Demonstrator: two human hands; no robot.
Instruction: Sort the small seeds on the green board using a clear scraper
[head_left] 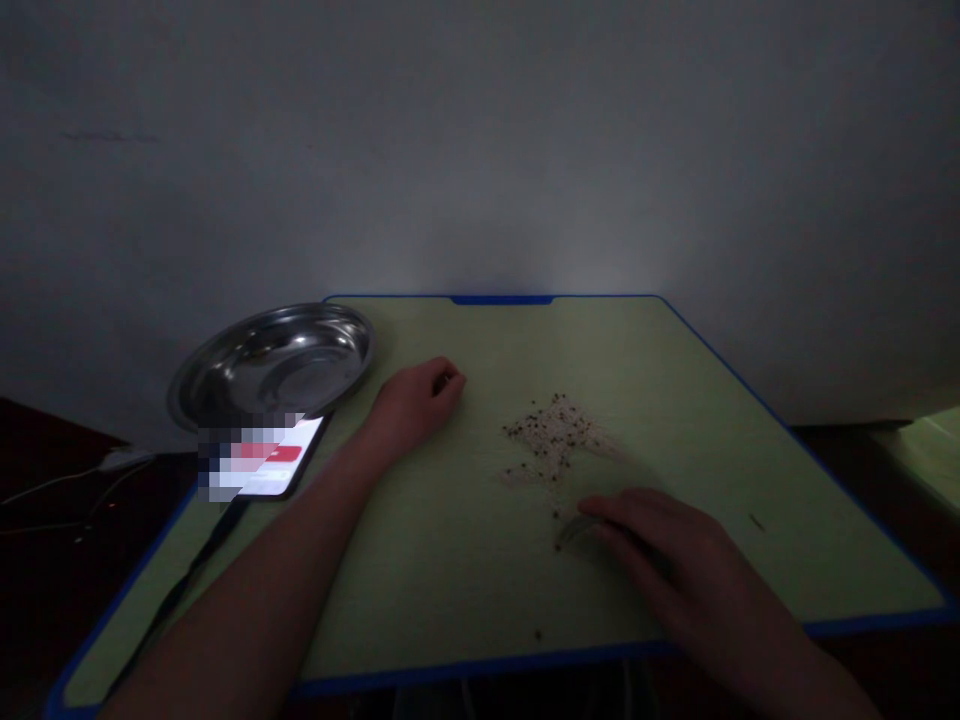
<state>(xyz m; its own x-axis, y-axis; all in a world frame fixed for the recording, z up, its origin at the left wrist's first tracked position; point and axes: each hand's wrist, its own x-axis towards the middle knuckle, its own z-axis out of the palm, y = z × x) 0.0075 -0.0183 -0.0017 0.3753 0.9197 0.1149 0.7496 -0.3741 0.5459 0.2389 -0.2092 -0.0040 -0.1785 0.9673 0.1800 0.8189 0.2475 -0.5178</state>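
A small scatter of pale grains mixed with dark seeds (555, 440) lies on the green table top (465, 560). My right hand (660, 550) rests palm down just below the scatter, its fingers stretched toward the grains and partly smeared. My left hand (420, 395) lies on the table to the left of the grains with its fingers curled into a loose fist; whatever is inside, if anything, is hidden.
A shiny steel plate (274, 360) sits at the table's far left corner. A lit phone (274, 460) with a dark cable lies just in front of it. The table has a blue rim (480, 662). A pale wall stands behind.
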